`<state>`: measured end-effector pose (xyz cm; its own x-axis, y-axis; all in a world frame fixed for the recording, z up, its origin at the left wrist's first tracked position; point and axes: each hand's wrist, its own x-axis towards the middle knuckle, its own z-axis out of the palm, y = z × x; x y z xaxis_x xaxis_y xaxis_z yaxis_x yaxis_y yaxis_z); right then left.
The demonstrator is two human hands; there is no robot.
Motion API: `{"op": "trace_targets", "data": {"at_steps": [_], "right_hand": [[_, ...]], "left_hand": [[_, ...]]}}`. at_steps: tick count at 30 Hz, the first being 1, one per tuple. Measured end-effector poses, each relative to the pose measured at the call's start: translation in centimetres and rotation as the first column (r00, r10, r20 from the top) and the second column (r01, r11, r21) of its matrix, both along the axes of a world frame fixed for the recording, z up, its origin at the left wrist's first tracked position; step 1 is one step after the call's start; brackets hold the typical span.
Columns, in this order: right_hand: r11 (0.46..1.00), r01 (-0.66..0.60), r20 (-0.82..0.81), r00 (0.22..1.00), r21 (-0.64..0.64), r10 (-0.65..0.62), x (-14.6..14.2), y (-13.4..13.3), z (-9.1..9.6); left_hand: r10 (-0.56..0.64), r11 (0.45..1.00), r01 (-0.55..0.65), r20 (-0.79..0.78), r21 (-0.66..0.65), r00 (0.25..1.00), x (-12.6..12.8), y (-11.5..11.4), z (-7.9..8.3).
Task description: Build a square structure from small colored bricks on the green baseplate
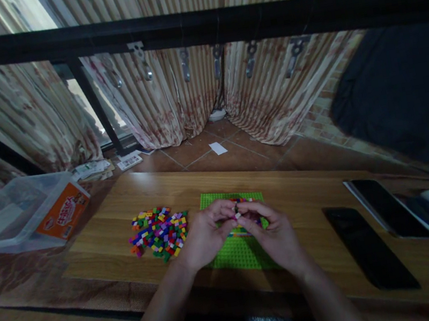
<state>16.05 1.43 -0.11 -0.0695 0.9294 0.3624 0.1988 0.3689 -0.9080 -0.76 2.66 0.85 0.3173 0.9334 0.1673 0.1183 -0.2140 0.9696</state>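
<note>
Small bricks (238,215) held up over the green baseplate (246,258), one pale, at least one dark; exact count unclear. Left hand (210,234): thumb and fingers pinched nearly closed on them. Right hand (272,230): thumb and index likewise, tips almost meeting the left's. Multicolour bricks (251,199) on the baseplate, partly hidden by hands. Loose brick pile (161,233) left of it on the wood table (298,201). Two black slabs on the right, near one (369,247), far one (387,206); no marking legible. Far left: clear bin (30,208), orange label (63,211), big pale Chinese-style characters, too blurry to read.
</note>
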Motion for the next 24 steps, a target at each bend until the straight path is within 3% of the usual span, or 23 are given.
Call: {"op": "trace_targets", "data": {"at_steps": [7, 14, 19, 24], "right_hand": [[0.995, -0.027, -0.096, 0.995, -0.092, 0.018, 0.3, 0.1, 0.3], [0.962, -0.126, -0.392, 0.920, -0.241, 0.022, 0.6, -0.1, 0.4], [0.951, 0.025, -0.545, 0.815, -0.307, -0.197, 1.9, 0.6, 0.9], [0.868, 0.173, -0.540, 0.721, -0.465, -0.433, 3.1, 1.2, 0.6]], "left_hand": [[0.025, 1.000, -0.023, 0.084, -0.019, 0.996, 0.9, -0.1, -0.1], [-0.017, 0.998, 0.026, 0.176, -0.050, 0.984, 1.0, -0.1, 0.3], [-0.031, 0.994, 0.039, -0.085, 0.098, 0.996, 0.0, -0.3, 0.8], [-0.026, 0.950, 0.127, -0.330, 0.286, 0.944, -0.3, -0.4, 0.9]]}}
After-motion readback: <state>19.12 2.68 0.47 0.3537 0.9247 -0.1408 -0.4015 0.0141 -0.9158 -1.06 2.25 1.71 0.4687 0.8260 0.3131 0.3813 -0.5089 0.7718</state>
